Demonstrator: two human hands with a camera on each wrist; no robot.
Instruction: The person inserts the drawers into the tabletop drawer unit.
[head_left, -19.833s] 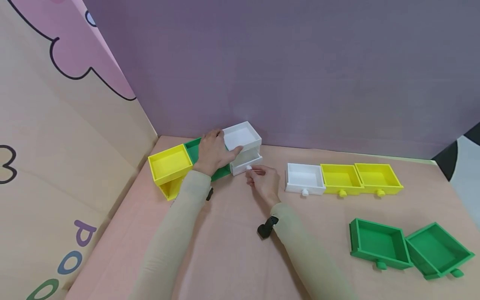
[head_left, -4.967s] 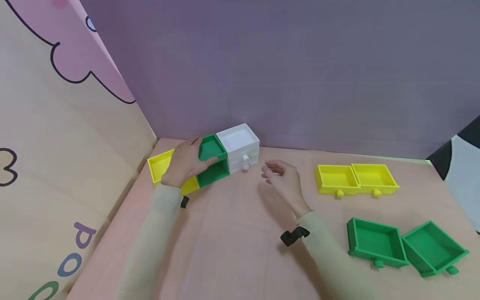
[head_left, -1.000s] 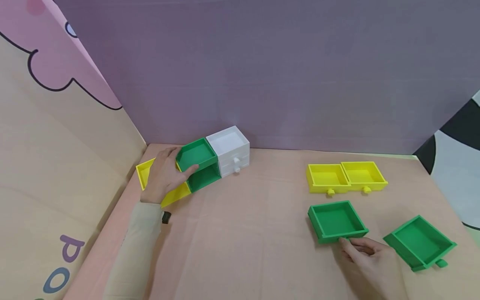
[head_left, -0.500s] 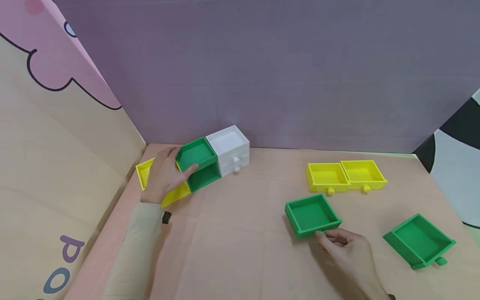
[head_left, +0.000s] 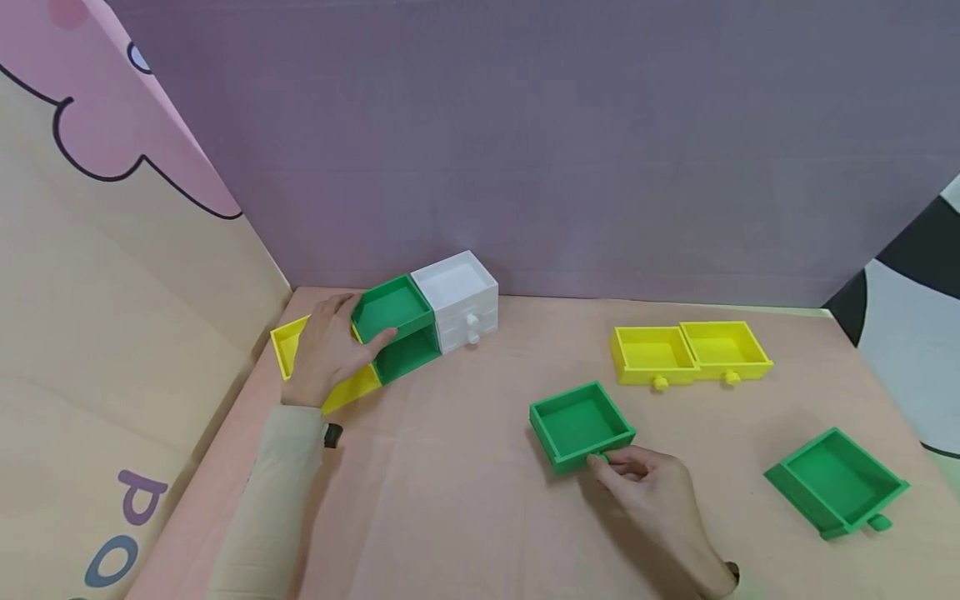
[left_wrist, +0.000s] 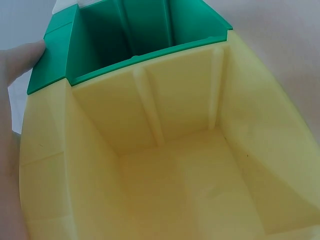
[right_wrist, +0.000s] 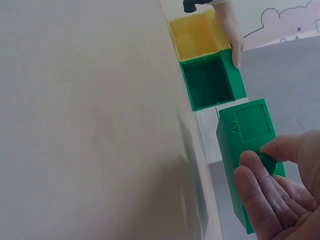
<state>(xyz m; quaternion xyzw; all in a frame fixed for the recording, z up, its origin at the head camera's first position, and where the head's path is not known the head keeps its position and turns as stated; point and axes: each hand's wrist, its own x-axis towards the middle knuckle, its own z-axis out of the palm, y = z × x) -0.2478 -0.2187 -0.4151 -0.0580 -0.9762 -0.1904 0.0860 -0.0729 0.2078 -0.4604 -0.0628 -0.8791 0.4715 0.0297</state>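
In the head view my right hand (head_left: 652, 492) pinches the knob of a green drawer (head_left: 581, 421), which it carries above the pink cloth. The right wrist view shows thumb and fingers on the knob of this drawer (right_wrist: 252, 122), with its underside showing. My left hand (head_left: 322, 346) rests on the joined housings, fingers over the yellow housing (head_left: 352, 390) and thumb at the front rim of the green housing (head_left: 408, 354). Both housings are hollow at the front, as the yellow interior (left_wrist: 165, 190) shows. Beside them stands the white housing (head_left: 453, 287), with two knobbed drawers inside.
Two yellow drawers, one at the left (head_left: 652, 350) and one at the right (head_left: 726, 343), sit side by side at the back right. Another green drawer (head_left: 840, 479) lies at the front right. A grey-purple panel (head_left: 525, 150) stands along the back, a printed panel (head_left: 135, 292) at the left.
The white drawer has gone from the right into the white housing. My right hand has taken one green drawer and moved it left. My left hand has shifted left onto the yellow housing.
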